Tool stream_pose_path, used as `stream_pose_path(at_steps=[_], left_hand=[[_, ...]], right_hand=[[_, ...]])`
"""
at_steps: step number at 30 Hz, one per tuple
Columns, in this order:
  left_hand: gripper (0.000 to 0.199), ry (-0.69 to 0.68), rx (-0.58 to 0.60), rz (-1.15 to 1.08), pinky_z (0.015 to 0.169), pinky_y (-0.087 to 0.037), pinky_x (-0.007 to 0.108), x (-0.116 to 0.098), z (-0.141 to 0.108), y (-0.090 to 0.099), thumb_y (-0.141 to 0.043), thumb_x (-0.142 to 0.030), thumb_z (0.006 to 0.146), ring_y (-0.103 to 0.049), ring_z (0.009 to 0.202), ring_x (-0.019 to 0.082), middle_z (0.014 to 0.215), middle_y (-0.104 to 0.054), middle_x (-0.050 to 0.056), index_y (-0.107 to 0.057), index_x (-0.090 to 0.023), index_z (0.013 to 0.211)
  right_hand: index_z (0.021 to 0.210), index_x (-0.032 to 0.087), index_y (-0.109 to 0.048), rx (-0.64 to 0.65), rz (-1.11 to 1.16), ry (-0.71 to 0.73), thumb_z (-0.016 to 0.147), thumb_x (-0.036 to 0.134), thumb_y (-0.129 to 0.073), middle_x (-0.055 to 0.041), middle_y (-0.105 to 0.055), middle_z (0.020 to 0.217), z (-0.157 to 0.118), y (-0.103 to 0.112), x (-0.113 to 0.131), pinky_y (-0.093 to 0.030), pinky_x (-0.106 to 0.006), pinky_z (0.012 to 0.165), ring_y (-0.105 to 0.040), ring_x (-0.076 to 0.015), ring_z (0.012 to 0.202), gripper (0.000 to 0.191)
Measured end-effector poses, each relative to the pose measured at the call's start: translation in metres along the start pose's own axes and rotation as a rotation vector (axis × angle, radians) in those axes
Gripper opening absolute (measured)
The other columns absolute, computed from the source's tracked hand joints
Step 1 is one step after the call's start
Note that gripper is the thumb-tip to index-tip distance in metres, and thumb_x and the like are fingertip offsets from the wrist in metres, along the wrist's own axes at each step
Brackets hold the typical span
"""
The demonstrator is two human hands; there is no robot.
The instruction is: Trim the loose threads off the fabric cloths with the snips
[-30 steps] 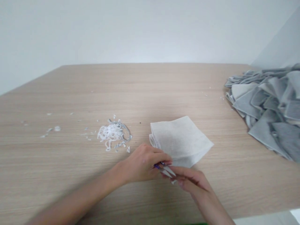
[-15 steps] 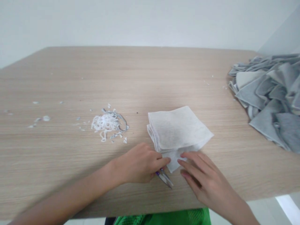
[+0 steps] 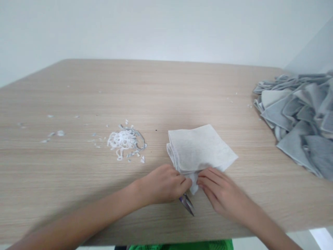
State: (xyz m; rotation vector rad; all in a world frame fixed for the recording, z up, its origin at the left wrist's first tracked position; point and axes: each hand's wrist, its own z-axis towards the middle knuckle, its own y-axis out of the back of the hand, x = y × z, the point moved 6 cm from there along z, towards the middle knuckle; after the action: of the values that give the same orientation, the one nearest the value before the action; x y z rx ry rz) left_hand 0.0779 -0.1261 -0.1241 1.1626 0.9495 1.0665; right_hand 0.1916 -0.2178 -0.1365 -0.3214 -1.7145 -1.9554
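A folded, layered white cloth (image 3: 201,147) lies near the table's front edge, one lower corner drawn together between my hands. My left hand (image 3: 166,184) is closed, with thumb and forefinger pinching the cloth's near edge. Out from under that hand poke the pointed blades of small scissors (image 3: 187,205) with a bit of purple at the handle; the rest is hidden in the hand. My right hand (image 3: 218,189) has its fingertips pressed together on the same corner from the right.
Left of the cloth sits a tangle of white thread (image 3: 122,139) with a grey strip (image 3: 142,139) and scattered scraps. A big heap of grey cloth pieces (image 3: 301,118) covers the table's right side. Something green and mesh-like (image 3: 182,246) shows below the front edge.
My right hand's fingers, spread before, have closed on the cloth corner, which is now bunched up. My left hand has moved slightly nearer to it. The view has tilted up a little.
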Motion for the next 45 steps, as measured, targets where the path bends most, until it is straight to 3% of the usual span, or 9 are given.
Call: stream_pose_path(at_steps=[3, 7, 13, 19, 24, 28, 32, 37, 45], left_hand=[[0.004, 0.142, 0.042, -0.207, 0.045, -0.032, 0.027, 0.011, 0.0, 0.003, -0.062, -0.016, 0.085, -0.06, 0.051, 0.015, 0.067, -0.068, -0.002, -0.059, -0.019, 0.084], [0.012, 0.365, 0.08, -0.51, 0.052, -0.036, 0.022, 0.025, 0.001, 0.008, -0.06, -0.015, 0.081, -0.06, 0.055, 0.012, 0.067, -0.068, -0.004, -0.064, -0.021, 0.09], [0.02, 0.521, 0.062, -0.77, 0.053, -0.036, 0.019, 0.032, 0.0, 0.003, -0.058, -0.011, 0.076, -0.056, 0.055, 0.01, 0.064, -0.064, -0.003, -0.069, -0.019, 0.09], [0.021, 0.609, 0.03, -0.865, 0.053, -0.036, 0.02, 0.033, -0.007, -0.001, -0.05, -0.017, 0.091, -0.049, 0.057, 0.01, 0.063, -0.054, -0.004, -0.069, -0.019, 0.096], [0.037, 0.668, 0.017, -1.03, 0.052, -0.034, 0.021, 0.04, -0.012, 0.002, -0.052, -0.038, 0.098, -0.045, 0.057, 0.011, 0.066, -0.05, -0.006, -0.054, -0.025, 0.133], [0.042, 0.668, 0.013, -0.936, 0.075, -0.046, 0.028, 0.042, -0.014, 0.016, -0.044, -0.044, 0.103, -0.061, 0.083, 0.017, 0.093, -0.067, -0.001, -0.044, -0.033, 0.144], [0.036, 0.641, -0.008, -0.822, 0.098, -0.043, 0.033, 0.041, -0.008, 0.026, -0.036, -0.037, 0.107, -0.061, 0.114, 0.02, 0.126, -0.067, 0.0, -0.053, -0.032, 0.138], [0.037, 0.567, 0.077, -0.77, 0.087, -0.046, 0.031, 0.04, 0.005, 0.021, -0.031, -0.036, 0.108, -0.067, 0.102, 0.019, 0.115, -0.072, 0.0, -0.06, -0.03, 0.131], [0.034, 0.522, 0.134, -0.656, 0.076, -0.043, 0.029, 0.049, 0.011, 0.026, -0.041, -0.044, 0.105, -0.068, 0.09, 0.018, 0.102, -0.075, -0.001, -0.068, -0.027, 0.117]], right_hand=[[0.115, 0.019, -0.065, 0.035, 0.114, -0.066, 0.096, 0.015, -0.053, -0.0068, -0.067, 0.111, 0.002, 0.007, -0.001, -0.052, -0.04, 0.098, -0.06, -0.0216, 0.108, 0.022], [0.134, 0.021, -0.056, 0.02, 0.124, -0.016, 0.087, 0.025, -0.07, -0.0096, -0.065, 0.124, 0.003, 0.014, -0.002, -0.049, -0.046, 0.104, -0.057, -0.0258, 0.117, 0.049], [0.111, 0.022, -0.069, -0.121, 0.184, 0.057, 0.095, 0.015, -0.058, -0.0062, -0.071, 0.099, 0.011, 0.012, -0.005, -0.054, -0.036, 0.083, -0.064, -0.0206, 0.093, 0.021], [0.095, 0.022, -0.073, -0.196, 0.527, -0.219, 0.094, 0.019, -0.06, -0.0029, -0.069, 0.084, 0.015, 0.004, -0.022, -0.05, -0.025, 0.067, -0.064, -0.0148, 0.077, 0.014], [0.079, 0.02, -0.071, -0.252, 0.741, -0.382, 0.091, 0.027, -0.065, -0.0017, -0.066, 0.075, 0.016, -0.002, -0.036, -0.044, -0.025, 0.062, -0.059, -0.0145, 0.07, 0.015], [0.078, 0.02, -0.071, -0.291, 0.876, -0.421, 0.088, 0.028, -0.069, -0.0008, -0.065, 0.073, 0.017, -0.001, -0.04, -0.044, -0.024, 0.062, -0.057, -0.0132, 0.069, 0.013], [0.075, 0.02, -0.07, -0.292, 0.91, -0.432, 0.087, 0.028, -0.07, -0.0002, -0.064, 0.072, 0.018, 0.002, -0.04, -0.042, -0.024, 0.06, -0.056, -0.0122, 0.067, 0.015], [0.078, 0.022, -0.072, -0.288, 0.935, -0.402, 0.088, 0.026, -0.07, 0.0006, -0.063, 0.072, 0.019, 0.003, -0.039, -0.04, -0.025, 0.057, -0.055, -0.0113, 0.065, 0.011], [0.079, 0.021, -0.075, -0.249, 0.915, -0.392, 0.088, 0.026, -0.071, -0.002, -0.066, 0.074, 0.019, 0.003, -0.037, -0.042, -0.026, 0.057, -0.058, -0.0133, 0.067, 0.011]])
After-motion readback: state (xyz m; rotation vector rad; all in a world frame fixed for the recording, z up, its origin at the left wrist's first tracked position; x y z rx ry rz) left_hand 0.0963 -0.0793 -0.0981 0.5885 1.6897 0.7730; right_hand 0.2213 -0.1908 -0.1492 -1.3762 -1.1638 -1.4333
